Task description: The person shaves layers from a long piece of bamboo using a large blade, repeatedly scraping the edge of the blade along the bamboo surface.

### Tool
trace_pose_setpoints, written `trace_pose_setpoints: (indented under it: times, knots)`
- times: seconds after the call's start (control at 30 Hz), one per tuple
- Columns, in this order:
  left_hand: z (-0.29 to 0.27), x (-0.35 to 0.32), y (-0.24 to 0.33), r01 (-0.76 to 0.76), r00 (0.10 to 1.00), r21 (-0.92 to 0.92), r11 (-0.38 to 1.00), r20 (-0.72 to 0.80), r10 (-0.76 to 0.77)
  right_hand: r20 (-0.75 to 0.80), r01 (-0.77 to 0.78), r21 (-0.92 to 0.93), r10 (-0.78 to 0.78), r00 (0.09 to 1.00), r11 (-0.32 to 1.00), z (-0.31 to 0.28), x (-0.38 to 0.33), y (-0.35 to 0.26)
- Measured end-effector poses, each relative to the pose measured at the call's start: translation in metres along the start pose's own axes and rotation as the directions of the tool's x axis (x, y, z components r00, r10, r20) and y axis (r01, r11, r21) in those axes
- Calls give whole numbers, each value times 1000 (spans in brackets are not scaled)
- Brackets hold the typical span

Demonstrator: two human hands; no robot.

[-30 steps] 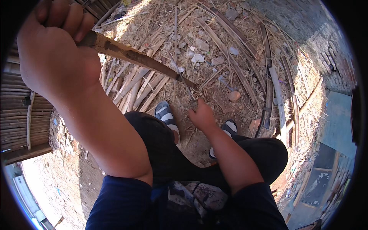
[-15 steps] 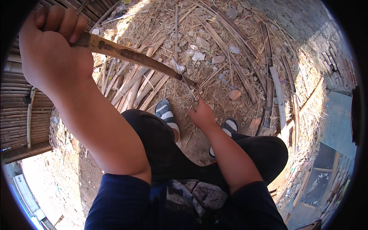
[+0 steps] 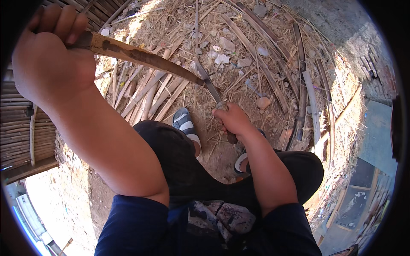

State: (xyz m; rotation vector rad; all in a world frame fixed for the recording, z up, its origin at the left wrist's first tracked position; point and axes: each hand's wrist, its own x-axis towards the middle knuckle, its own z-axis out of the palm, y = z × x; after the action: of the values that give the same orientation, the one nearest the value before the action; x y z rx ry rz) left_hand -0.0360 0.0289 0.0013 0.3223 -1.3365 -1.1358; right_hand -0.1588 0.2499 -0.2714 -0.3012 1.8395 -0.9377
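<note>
brown bamboo strip (image 3: 147, 59), long and flat with dark patches along its face, slants down from upper left to the middle of the view, raised over the ground (image 3: 215, 160). left hand (image 3: 55, 57) grips its near end, up at the upper left; fingers curled side by side around the strip. right hand (image 3: 234, 118) lower, near the middle, fingers wrapped about the handle of a knife (image 3: 212, 90); handle butt pokes out below the fist. blade points up and a little left, crossing the strip near its far end; cannot tell whether edge and strip touch. person sits low, knees apart, in black trousers (image 3: 168, 143) and navy shirt (image 3: 132, 222). striped sandal (image 3: 183, 121) on left foot, beneath the strip's far end; right foot partly hidden behind the right forearm. past the left foot, a heap of split bamboo pieces (image 3: 149, 96) on dirt and straw. pale stones (image 3: 226, 45) beyond the blade; reddish stone (image 3: 263, 103) right of the right hand. long dark strips (image 3: 256, 59) lie curved across the right side. slatted wall (image 3: 17, 132) at far left, blue-grey panel (image 3: 376, 136) at far right.
</note>
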Motion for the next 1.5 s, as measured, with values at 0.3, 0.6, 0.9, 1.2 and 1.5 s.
trace_pose_setpoints:
  times: [0.3, 0.6, 0.9, 1.2, 1.5]
  knots:
    - [-23, 14, 1, 28, 969, -43, 999, 246, -16, -245, 335, -391, -448, 860, 857, 24, 4, 2]
    - [12, -15, 7, -16, 999, 6, 1000, -40, 16, -94, 65, -185, -83, 992, 981, 21, 39, 45]
    - [3, -12, 1, -29, 1000, -45, 999, -11, 29, -317, 425, -304, -511, 799, 853, 21, 17, 12]
    - [17, -18, 1, -15, 998, -14, 1000, -66, 15, -129, 17, -193, -42, 991, 981, 21, 62, 88]
    - [2, -12, 0, 46, 996, -143, 989, 87, -34, -335, 446, -227, -499, 799, 866, 35, 45, 39]
